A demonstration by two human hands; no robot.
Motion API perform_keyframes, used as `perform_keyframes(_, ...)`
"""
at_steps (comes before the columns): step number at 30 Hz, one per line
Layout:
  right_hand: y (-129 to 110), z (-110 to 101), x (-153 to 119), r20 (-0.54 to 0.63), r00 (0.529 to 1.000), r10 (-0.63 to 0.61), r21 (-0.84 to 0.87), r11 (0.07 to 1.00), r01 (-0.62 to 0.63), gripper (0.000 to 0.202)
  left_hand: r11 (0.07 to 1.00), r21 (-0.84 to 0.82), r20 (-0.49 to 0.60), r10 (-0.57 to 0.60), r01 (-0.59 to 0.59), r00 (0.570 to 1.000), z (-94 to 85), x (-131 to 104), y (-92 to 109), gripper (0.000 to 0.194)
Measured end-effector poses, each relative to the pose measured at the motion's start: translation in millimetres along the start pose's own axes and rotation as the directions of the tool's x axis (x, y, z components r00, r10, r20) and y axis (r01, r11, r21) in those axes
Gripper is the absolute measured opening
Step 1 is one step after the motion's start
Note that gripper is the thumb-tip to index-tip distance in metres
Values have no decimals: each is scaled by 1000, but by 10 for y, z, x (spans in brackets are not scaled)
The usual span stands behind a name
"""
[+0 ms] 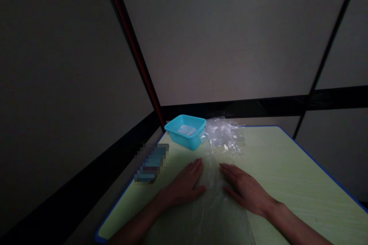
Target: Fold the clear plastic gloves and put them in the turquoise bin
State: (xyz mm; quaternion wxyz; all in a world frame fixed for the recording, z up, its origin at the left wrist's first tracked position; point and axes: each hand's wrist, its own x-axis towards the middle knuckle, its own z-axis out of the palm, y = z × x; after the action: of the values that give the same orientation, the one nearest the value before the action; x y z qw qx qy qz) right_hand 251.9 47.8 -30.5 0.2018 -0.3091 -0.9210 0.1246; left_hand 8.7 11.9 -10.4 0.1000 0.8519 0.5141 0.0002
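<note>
A clear plastic bag (212,187) lies spread on the table between my hands and runs toward the near edge. My left hand (186,183) rests flat at its left side, fingers stretched out and thumb apart. On the right side, my right hand (244,187) lies flat too, its fingers pointing inward and its thumb spread. Neither hand grips anything. Beyond them is a crumpled heap of clear plastic bags (222,134), just right of a turquoise plastic basket (184,140). Inside the basket is something pale and flat that I cannot make out.
The light green table (287,168) has a blue edge. At its left side lies a blurred-out flat object (152,164), perhaps a phone. Grey wall panels (230,46) with dark strips stand close behind the table and to its left.
</note>
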Motion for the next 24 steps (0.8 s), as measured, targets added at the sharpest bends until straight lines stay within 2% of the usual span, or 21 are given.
perform_keyframes(16, 18, 16, 12, 8, 1000, -3, -17, 1000, 3, 48, 1000, 8, 9, 5, -5, 1000, 45, 57, 9, 73)
perform_keyframes(24, 12, -2, 8, 30, 1000, -2, -43, 999, 4, 50, 1000, -4, -1, -5, 5, 1000, -21, 18, 52, 75)
